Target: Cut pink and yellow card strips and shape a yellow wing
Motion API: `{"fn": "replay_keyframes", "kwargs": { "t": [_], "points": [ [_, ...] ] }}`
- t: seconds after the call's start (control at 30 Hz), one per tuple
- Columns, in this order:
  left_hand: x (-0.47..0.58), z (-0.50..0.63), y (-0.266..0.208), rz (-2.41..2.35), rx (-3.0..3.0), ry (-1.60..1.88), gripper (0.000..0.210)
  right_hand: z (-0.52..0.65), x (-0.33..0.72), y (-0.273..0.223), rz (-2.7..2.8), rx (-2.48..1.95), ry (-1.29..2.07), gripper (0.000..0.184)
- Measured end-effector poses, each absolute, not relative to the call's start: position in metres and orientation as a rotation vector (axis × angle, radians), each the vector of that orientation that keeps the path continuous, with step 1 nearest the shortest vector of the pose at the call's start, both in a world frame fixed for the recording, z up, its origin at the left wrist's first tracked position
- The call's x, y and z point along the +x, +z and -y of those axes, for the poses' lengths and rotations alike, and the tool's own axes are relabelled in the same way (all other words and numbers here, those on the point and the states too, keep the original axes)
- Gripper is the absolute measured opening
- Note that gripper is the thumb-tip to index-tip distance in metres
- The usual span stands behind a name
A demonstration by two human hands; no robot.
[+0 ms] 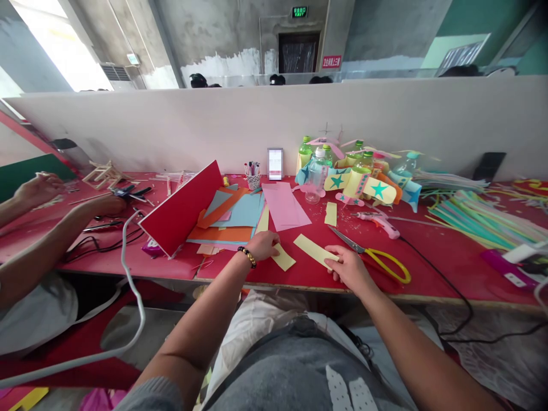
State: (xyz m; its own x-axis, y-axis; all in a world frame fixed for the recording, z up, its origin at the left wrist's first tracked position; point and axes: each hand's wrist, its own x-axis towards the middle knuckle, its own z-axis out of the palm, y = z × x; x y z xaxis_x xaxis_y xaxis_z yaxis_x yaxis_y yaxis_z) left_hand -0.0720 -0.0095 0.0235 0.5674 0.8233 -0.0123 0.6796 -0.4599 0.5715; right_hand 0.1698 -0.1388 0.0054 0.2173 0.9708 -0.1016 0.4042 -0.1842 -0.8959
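Note:
My left hand (263,246) is closed at the upper end of a short pale yellow paper strip (284,258) near the table's front edge. Between thumb and fingers, my right hand (346,264) pinches the right end of a longer pale yellow paper strip (314,250). Just beyond that hand lie scissors (377,257) with yellow handles, blades pointing away to the left. A small pale yellow paper piece (331,214) rests farther back, beside a pink glue gun (379,221). Pink paper sheets (286,206) lie beyond my left hand.
Decorated plastic-bottle planes (359,177) crowd the back right, near bundled coloured strips (479,217). A red board (184,208) leans left of stacked coloured paper (237,214). A pen cup (254,180) and phone (275,164) stand behind. A co-worker's arms (55,234) are at left.

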Motion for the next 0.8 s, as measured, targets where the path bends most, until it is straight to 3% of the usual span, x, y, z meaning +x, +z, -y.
{"fn": "replay_keyframes", "kwargs": {
  "t": [0.1,0.27,0.33,0.53,0.8],
  "points": [
    [-0.074,0.014,0.027,-1.168,2.188,0.414,0.013,0.138,0.184,0.007,1.410,-1.773,0.648,0.048],
    [-0.067,0.049,0.045,-0.875,1.380,0.831,0.033,0.155,0.216,0.018,1.555,-1.841,0.049,0.045],
    [-0.056,0.069,0.053,-0.736,1.144,0.901,0.039,0.168,0.218,0.028,1.438,-1.817,0.140,0.042],
    [-0.010,0.126,0.062,-0.534,0.891,0.888,0.035,0.201,0.180,0.066,1.297,-1.443,0.895,0.031],
    [-0.004,0.152,0.062,-0.448,1.049,0.643,0.036,0.208,0.186,0.075,1.153,-1.436,0.902,0.027]
  ]
}}
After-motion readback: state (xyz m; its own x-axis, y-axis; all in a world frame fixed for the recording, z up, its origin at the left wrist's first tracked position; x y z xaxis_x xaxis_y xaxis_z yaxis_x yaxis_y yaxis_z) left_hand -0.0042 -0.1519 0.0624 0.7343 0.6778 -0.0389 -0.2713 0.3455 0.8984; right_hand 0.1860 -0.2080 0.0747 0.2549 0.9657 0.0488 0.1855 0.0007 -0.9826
